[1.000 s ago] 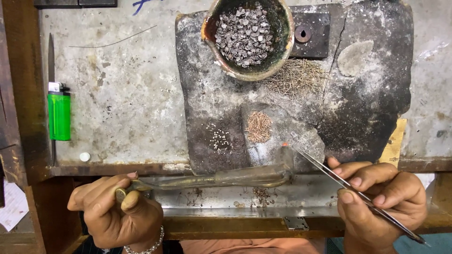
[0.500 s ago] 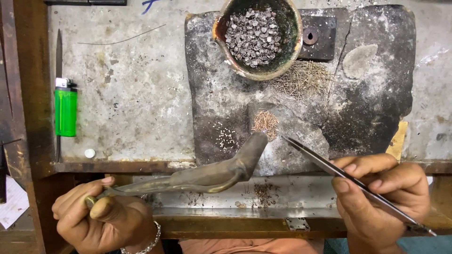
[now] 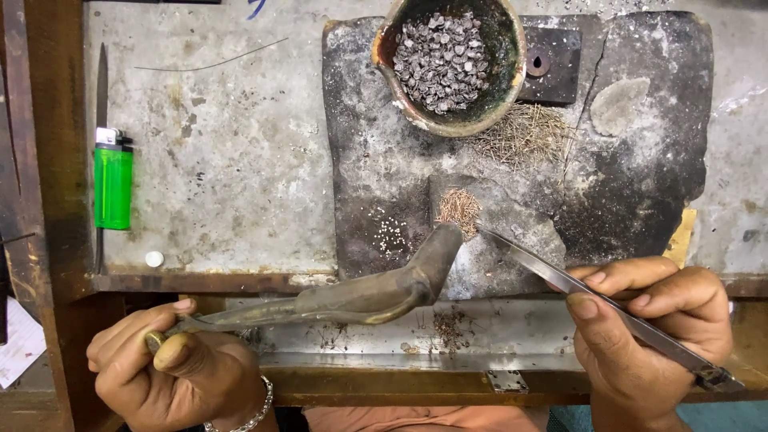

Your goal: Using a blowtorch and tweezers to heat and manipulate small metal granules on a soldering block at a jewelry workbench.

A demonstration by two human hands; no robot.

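I keep my left hand (image 3: 172,368) clenched round the bent pipe (image 3: 376,292), its mouth aimed at 1 o'clock toward the small wire heap (image 3: 458,210) on the dark slab (image 3: 360,160). My right hand (image 3: 648,320) pinches long tweezers (image 3: 560,276) shut, tips touching that rusty, tangled heap.

The left hand (image 3: 172,364) closes around the near end of the bent metal pipe (image 3: 376,292), so that end is hidden inside the fist. At six o'clock, both wrists run off the bottom edge. The right hand (image 3: 648,324) covers the middle of the tweezers (image 3: 592,300). The bowl (image 3: 448,64) at twelve o'clock loses its far rim to the top edge. The small pale grains (image 3: 390,236) on the dark slab (image 3: 640,184) are too tiny to identify.
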